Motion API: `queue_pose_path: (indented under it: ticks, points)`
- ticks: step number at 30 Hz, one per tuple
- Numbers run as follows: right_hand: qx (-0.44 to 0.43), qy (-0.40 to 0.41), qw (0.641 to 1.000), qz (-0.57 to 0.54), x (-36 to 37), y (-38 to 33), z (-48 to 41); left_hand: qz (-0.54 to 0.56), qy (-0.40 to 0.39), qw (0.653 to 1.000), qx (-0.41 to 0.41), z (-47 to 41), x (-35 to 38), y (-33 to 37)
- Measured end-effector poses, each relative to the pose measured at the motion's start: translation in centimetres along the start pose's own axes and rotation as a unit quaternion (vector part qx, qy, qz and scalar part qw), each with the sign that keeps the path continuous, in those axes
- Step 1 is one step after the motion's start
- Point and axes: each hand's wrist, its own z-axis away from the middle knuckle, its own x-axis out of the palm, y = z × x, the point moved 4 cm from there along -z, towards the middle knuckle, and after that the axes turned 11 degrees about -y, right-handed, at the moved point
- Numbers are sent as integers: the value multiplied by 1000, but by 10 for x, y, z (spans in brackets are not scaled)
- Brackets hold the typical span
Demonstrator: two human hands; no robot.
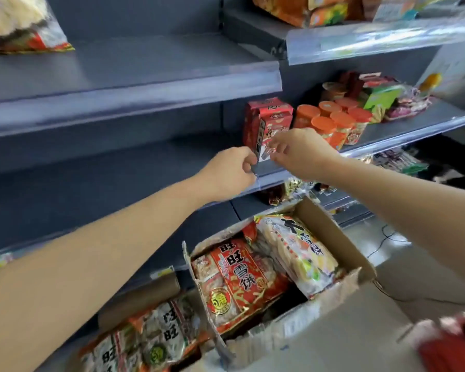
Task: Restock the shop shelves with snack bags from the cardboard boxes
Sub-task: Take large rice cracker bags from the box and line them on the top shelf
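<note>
An open cardboard box (pixel 330 232) on the floor holds snack bags: a red one (pixel 239 275) and a pale one (pixel 298 253). A second box (pixel 142 294) at the lower left holds more bags (pixel 151 342). Both hands reach to the middle shelf (pixel 118 167). My left hand (pixel 230 171) pinches the clear edge strip (pixel 269 181) at the shelf's front. My right hand (pixel 301 151) has its fingertips curled on the lower front of a red snack box (pixel 275 127) standing at the shelf's edge. More red boxes stand behind it.
Orange-lidded jars (pixel 333 122) and mixed packets (pixel 381 98) fill the shelf to the right. The upper shelf (pixel 145 65) carries one bag (pixel 19 22) at the far left. A higher shelf at the right holds orange bags (pixel 306 9). A blurred red object (pixel 451 345) sits bottom right.
</note>
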Motion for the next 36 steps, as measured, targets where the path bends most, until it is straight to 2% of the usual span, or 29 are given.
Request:
queue_pose_path:
  ticks: [3, 6, 14, 16, 22, 26, 29, 36]
  points:
    - [22, -78, 997, 11, 39, 52, 12, 29, -53, 996, -62, -27, 67, 4]
    - [37, -145, 988, 28, 73, 92, 19, 47, -63, 990, -117, -48, 118, 0]
    - [47, -263, 961, 64, 137, 146, 32, 40, -106, 964, -239, -80, 207, -27]
    - [59, -276, 958, 60, 149, 158, 31, 44, -116, 955, -269, -84, 217, -29]
    - [86, -301, 949, 30, 175, 179, 33, 187, -117, 911, -349, -98, 249, -42]
    - [101, -317, 943, 13, 190, 191, 33, 198, -74, 898, -385, -106, 258, -52]
    - [106, -324, 940, 10, 193, 195, 34, 270, -65, 867, -413, -104, 260, -59]
    - [111, -331, 937, 10, 192, 203, 29, 336, -37, 858, -387, -107, 261, -52]
